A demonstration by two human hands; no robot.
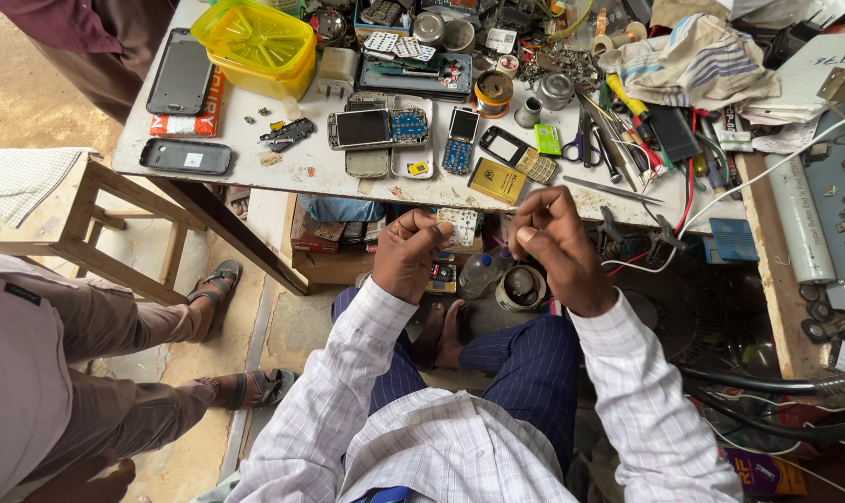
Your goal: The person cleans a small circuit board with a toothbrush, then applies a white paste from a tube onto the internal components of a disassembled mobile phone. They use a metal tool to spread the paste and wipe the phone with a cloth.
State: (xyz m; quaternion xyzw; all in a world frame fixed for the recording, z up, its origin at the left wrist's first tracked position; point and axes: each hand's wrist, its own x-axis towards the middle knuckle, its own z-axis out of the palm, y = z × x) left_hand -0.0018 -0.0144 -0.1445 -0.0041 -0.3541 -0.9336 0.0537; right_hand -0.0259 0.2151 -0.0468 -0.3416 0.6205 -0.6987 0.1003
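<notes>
My left hand (408,253) is closed around a small white phone keypad sheet (458,225), held up in front of the table's near edge. My right hand (557,244) hovers just right of it, fingertips pinched together; whether a tiny part sits between them I cannot tell. On the white worktable (310,168) right above my hands lie opened mobile phones (378,128), a blue circuit board phone (459,142), a black phone frame (518,154) and a yellow-black battery (497,180).
A yellow plastic tub (255,45) and dark phone covers (182,73) sit at the table's left. Tools, scissors (585,144) and wires crowd the right. A seated person's sandalled legs (213,298) and a wooden stool (78,224) are at left. A fan (711,317) stands lower right.
</notes>
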